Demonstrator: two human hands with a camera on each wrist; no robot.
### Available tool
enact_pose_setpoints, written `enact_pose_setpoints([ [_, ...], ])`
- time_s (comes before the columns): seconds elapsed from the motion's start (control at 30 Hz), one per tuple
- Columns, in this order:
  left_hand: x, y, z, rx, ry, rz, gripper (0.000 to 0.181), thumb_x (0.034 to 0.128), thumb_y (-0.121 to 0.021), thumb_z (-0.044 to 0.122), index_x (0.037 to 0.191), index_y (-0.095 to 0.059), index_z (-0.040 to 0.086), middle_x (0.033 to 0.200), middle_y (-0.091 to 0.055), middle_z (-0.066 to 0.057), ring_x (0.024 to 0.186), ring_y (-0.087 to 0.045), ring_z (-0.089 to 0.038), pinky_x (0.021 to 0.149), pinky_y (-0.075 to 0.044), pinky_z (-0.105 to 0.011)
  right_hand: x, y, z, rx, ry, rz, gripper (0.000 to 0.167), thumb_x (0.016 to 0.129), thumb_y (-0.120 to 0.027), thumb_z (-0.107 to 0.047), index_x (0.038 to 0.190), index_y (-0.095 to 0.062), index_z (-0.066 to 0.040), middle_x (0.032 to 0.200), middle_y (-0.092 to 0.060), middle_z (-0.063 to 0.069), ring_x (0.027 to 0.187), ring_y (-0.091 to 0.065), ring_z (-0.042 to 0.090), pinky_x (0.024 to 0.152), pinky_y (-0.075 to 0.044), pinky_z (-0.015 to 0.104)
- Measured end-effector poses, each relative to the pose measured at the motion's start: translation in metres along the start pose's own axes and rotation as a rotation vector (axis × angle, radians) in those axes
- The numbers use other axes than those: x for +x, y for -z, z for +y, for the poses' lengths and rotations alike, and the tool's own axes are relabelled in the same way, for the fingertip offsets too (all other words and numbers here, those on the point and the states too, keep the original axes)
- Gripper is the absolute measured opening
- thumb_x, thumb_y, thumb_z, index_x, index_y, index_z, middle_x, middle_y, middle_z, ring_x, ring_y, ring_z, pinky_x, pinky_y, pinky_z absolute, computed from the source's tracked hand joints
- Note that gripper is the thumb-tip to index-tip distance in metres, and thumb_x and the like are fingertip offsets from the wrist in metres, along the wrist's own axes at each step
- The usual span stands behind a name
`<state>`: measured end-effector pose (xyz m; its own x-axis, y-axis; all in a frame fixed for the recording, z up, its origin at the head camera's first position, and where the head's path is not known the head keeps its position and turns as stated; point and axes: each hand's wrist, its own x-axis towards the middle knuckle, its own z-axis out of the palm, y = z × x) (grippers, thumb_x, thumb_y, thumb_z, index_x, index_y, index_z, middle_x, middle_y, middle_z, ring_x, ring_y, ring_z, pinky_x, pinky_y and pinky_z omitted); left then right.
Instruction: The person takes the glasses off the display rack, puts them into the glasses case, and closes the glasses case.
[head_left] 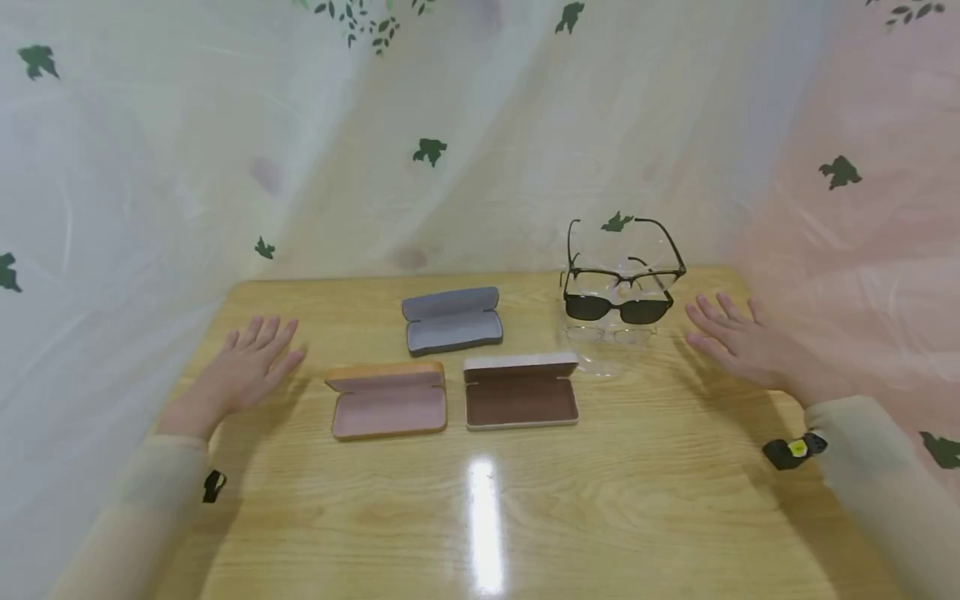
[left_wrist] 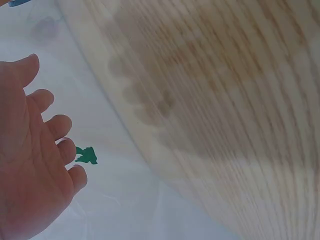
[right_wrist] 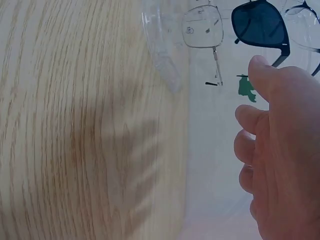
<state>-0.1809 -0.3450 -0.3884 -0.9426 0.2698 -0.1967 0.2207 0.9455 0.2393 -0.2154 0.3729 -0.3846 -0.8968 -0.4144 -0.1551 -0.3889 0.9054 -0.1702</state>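
Both hands are raised over the table's sides with fingers extended, holding nothing. My left hand (head_left: 249, 364) is nearest the orange case (head_left: 390, 400), which is lined in pink and has its lid up. To its right lies a white case (head_left: 521, 392) with a brown lining, and behind them a grey case (head_left: 452, 321); both have raised lids. My right hand (head_left: 738, 342) is just right of a stacked set of eyewear: black-framed glasses (head_left: 628, 277) at the top, dark sunglasses (head_left: 618, 311) in the middle, thin-rimmed glasses (head_left: 611, 335) lowest. In the right wrist view a clear stand (right_wrist: 160, 50) shows beside the glasses.
The wooden table (head_left: 360, 517) carries a bright light reflection near its front. A pale curtain (head_left: 337, 167) with green bird shapes hangs behind it and along both sides. A small black device (head_left: 793, 451) sits at the right wrist, another black piece (head_left: 213, 486) at the left.
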Motion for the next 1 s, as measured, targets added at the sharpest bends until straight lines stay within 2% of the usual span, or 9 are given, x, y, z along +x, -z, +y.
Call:
enact_pose_setpoints([
  [0.13, 0.002, 0.005, 0.003, 0.012, 0.0, 0.003, 0.074, 0.1095, -0.029, 0.052, 0.162, -0.009, 0.003, 0.163, -0.002, -0.032, 0.15, 0.009, -0.049, 0.117, 0.01, -0.068, 0.0, 0.001, 0.002, 0.077, 0.015, -0.002, 0.07, 0.11, -0.035, -0.045, 0.161, -0.014, -0.003, 0.166, -0.005, 0.02, 0.152, 0.007, 0.043, 0.117, 0.023, 0.055],
  [0.33, 0.012, 0.017, 0.017, 0.054, -0.042, 0.033, 0.074, 0.1091, -0.028, 0.054, 0.162, -0.012, 0.004, 0.163, -0.005, -0.032, 0.15, 0.006, -0.05, 0.117, 0.006, -0.07, -0.003, 0.011, 0.009, 0.293, 0.023, -0.015, 0.07, 0.111, -0.036, -0.041, 0.162, -0.005, -0.004, 0.167, 0.006, 0.021, 0.15, 0.02, 0.038, 0.116, 0.024, 0.055],
  [0.5, 0.022, 0.033, 0.034, 0.097, -0.072, 0.059, 0.075, 0.109, -0.028, 0.054, 0.162, -0.014, 0.003, 0.163, -0.008, -0.032, 0.15, 0.003, -0.05, 0.117, 0.003, -0.07, -0.002, 0.028, 0.006, 0.348, 0.002, -0.047, 0.069, 0.111, -0.031, -0.041, 0.162, 0.002, -0.007, 0.166, 0.013, 0.021, 0.149, 0.023, 0.041, 0.115, 0.026, 0.057],
  [0.67, 0.037, 0.049, 0.065, 0.1, -0.118, 0.086, 0.075, 0.1079, -0.029, 0.057, 0.163, -0.011, 0.009, 0.165, -0.007, -0.027, 0.151, 0.002, -0.047, 0.117, 0.0, -0.071, 0.0, 0.043, 0.002, 0.434, -0.04, -0.036, 0.073, 0.11, -0.038, -0.041, 0.163, 0.007, -0.016, 0.167, 0.009, 0.02, 0.149, 0.006, 0.052, 0.115, 0.001, 0.074],
  [0.77, 0.047, 0.057, 0.087, 0.068, -0.138, 0.092, 0.077, 0.1062, -0.029, 0.061, 0.164, -0.008, 0.015, 0.167, -0.004, -0.023, 0.152, 0.002, -0.045, 0.117, -0.001, -0.072, 0.001, 0.049, -0.001, 0.528, -0.043, -0.02, 0.076, 0.11, -0.044, -0.037, 0.163, 0.008, -0.022, 0.168, 0.003, 0.021, 0.147, -0.006, 0.055, 0.11, -0.015, 0.078],
  [0.83, 0.056, 0.059, 0.101, 0.026, -0.158, 0.088, 0.077, 0.1054, -0.028, 0.063, 0.165, -0.006, 0.018, 0.167, -0.002, -0.021, 0.152, 0.002, -0.044, 0.117, -0.002, -0.072, 0.001, 0.051, -0.003, 0.581, -0.028, -0.002, 0.075, 0.11, -0.045, -0.032, 0.163, 0.007, -0.024, 0.168, -0.004, 0.022, 0.147, -0.015, 0.052, 0.116, -0.03, 0.06],
  [0.87, 0.061, 0.06, 0.108, -0.004, -0.169, 0.085, 0.077, 0.1051, -0.028, 0.063, 0.165, -0.005, 0.02, 0.168, -0.001, -0.02, 0.152, 0.002, -0.043, 0.118, -0.002, -0.071, 0.002, 0.052, -0.003, 0.613, -0.024, 0.005, 0.073, 0.11, -0.045, -0.03, 0.164, 0.005, -0.025, 0.167, -0.007, 0.022, 0.147, -0.019, 0.05, 0.114, -0.038, 0.049],
  [0.93, 0.069, 0.062, 0.121, -0.066, -0.202, 0.099, 0.077, 0.1051, -0.03, 0.063, 0.165, -0.006, 0.021, 0.168, -0.004, -0.017, 0.154, 0.0, -0.039, 0.12, -0.006, -0.066, 0.002, 0.054, -0.006, 0.678, -0.013, 0.026, 0.068, 0.111, -0.042, -0.028, 0.164, 0.001, -0.026, 0.166, -0.015, 0.021, 0.146, -0.031, 0.04, 0.104, -0.048, 0.03],
  [1.0, 0.076, 0.063, 0.135, -0.134, -0.238, 0.119, 0.075, 0.1056, -0.034, 0.06, 0.164, -0.009, 0.02, 0.169, -0.008, -0.013, 0.154, -0.006, -0.034, 0.123, -0.011, -0.059, 0.003, 0.057, -0.009, 0.742, 0.0, 0.045, 0.063, 0.112, -0.04, -0.028, 0.165, -0.004, -0.028, 0.165, -0.023, 0.016, 0.141, -0.042, 0.023, 0.091, -0.05, 0.016],
])
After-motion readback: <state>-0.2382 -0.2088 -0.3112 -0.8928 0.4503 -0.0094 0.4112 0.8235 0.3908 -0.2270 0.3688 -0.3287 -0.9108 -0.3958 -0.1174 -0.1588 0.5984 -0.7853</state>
